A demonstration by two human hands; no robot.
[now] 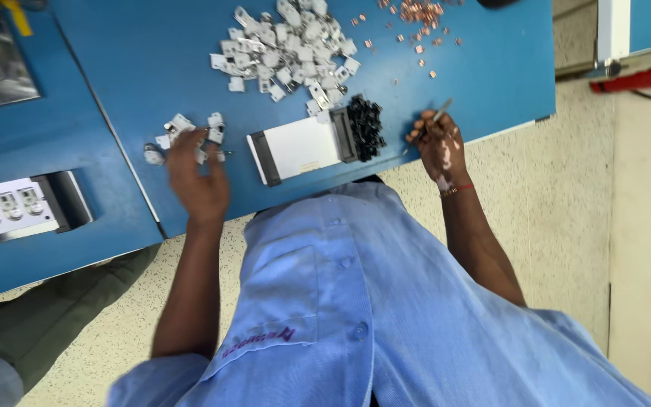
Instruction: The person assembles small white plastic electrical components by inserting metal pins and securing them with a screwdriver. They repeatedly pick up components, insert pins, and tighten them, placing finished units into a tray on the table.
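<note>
Left hand (199,175) is spreading fingers loosely over a small cluster of white plastic parts (186,134) at its 12 o'clock, touching them, gripping none clearly. Right hand (438,147) is pinching narrow around thin metal tweezers (440,113), tip pointing to 1 o'clock. White tray (301,145) is lying between both hands; black pieces (365,126) are sitting at the tray's 3 o'clock, a big white parts pile (288,49) at its 12.

My flat table top (145,53) is plain bright blue. The heaped small metal brackets (288,45) are pale silver-white, the scattered tiny metal bits (416,13) coppery pink, the little piled clips (365,126) black. My buttoned cotton shirt (386,301) is light blue; my thin wrist band (457,189) is red.
</note>
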